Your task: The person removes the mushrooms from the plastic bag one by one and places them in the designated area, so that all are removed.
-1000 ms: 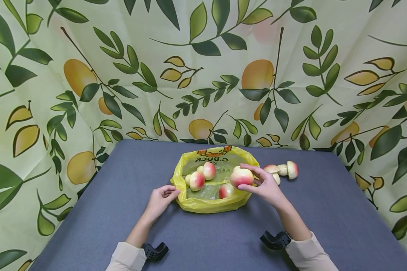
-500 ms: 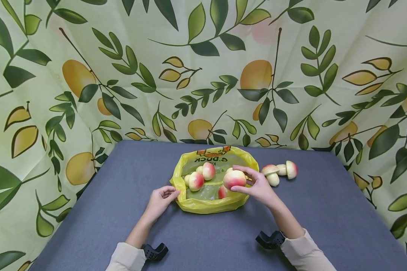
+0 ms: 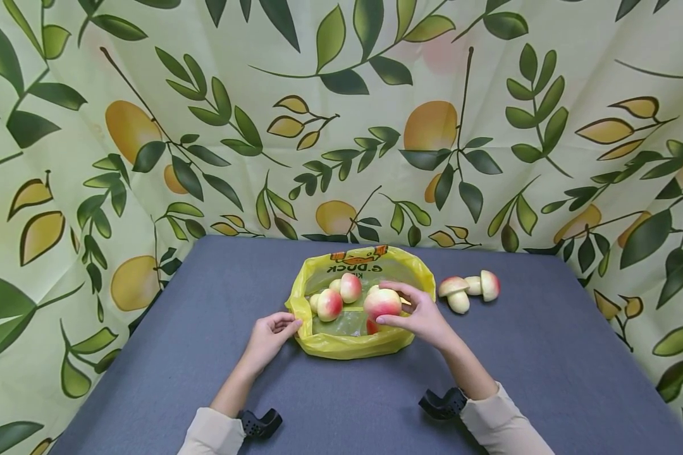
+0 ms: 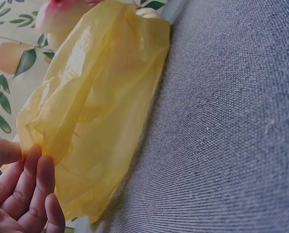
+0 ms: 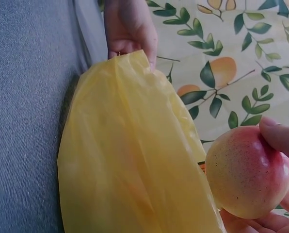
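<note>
A yellow plastic bag (image 3: 341,346) with a printed duck stands open-mouthed on the table. My left hand (image 3: 269,341) pinches its left rim between thumb and fingers, as the left wrist view also shows. Over the bag's right half, my right hand (image 3: 418,316) holds a toy mushroom (image 3: 382,304) by its rounded red-and-cream cap; in the right wrist view that cap (image 5: 246,172) sits beside the bag's rim. Two more mushrooms (image 3: 330,304) lie at the left inside the bag. The red cap of another mushroom (image 3: 371,327) shows partly, behind the right hand and the held one.
Right of the bag, two toy mushrooms (image 3: 455,294) lie against each other on the grey-blue tabletop (image 3: 341,404). A leaf-and-fruit patterned cloth (image 3: 341,126) hangs behind and along the sides of the table. Each wrist wears a black mount (image 3: 260,422).
My right hand has moved left with the mushroom, further over the bag's opening, uncovering the two mushrooms on the table. The left hand has stayed at the rim.
</note>
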### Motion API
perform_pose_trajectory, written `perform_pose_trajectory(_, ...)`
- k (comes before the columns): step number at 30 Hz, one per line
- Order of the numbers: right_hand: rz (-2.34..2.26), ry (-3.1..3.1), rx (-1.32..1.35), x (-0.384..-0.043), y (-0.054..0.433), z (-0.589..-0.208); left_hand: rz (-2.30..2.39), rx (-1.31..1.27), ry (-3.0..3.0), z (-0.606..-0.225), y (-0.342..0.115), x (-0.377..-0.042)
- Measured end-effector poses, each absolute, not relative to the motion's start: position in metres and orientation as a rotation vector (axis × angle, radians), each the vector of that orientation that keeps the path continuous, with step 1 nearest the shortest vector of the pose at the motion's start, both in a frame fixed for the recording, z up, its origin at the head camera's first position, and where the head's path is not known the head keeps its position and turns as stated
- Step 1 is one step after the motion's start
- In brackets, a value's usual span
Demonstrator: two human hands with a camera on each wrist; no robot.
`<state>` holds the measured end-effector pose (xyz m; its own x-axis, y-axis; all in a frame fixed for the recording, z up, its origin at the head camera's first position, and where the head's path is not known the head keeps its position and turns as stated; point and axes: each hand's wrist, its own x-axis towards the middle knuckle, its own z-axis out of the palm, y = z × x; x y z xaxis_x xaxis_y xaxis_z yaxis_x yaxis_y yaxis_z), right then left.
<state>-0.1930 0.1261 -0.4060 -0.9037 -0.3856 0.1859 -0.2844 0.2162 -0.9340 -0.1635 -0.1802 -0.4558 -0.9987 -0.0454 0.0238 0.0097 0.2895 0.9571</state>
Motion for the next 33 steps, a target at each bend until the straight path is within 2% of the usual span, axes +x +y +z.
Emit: perform_pose_trajectory(33,-1.68,2.409,-0.725,-0.2,0.101,-0.422,-1.882,0.032,-2.451,-0.458,-0.181,-0.164)
